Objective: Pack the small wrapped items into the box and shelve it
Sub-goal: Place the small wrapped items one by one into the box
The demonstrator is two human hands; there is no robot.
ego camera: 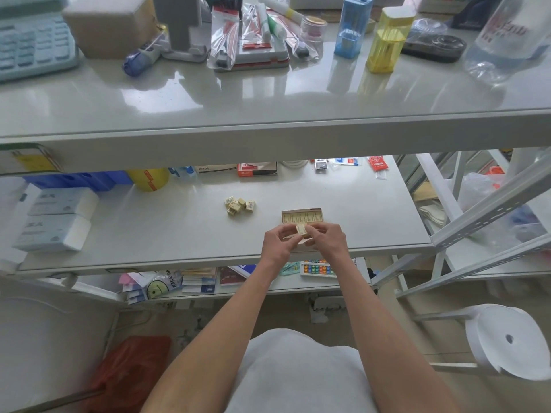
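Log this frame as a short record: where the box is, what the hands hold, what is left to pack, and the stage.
box: open box on the middle shelf, partly filled
left hand: left hand pinching one wrapped item
right hand: right hand pinching the same item, just over the box's near edge
left to pack: loose wrapped items clustered on the shelf, left of the box
stage: packing under way; box not closed
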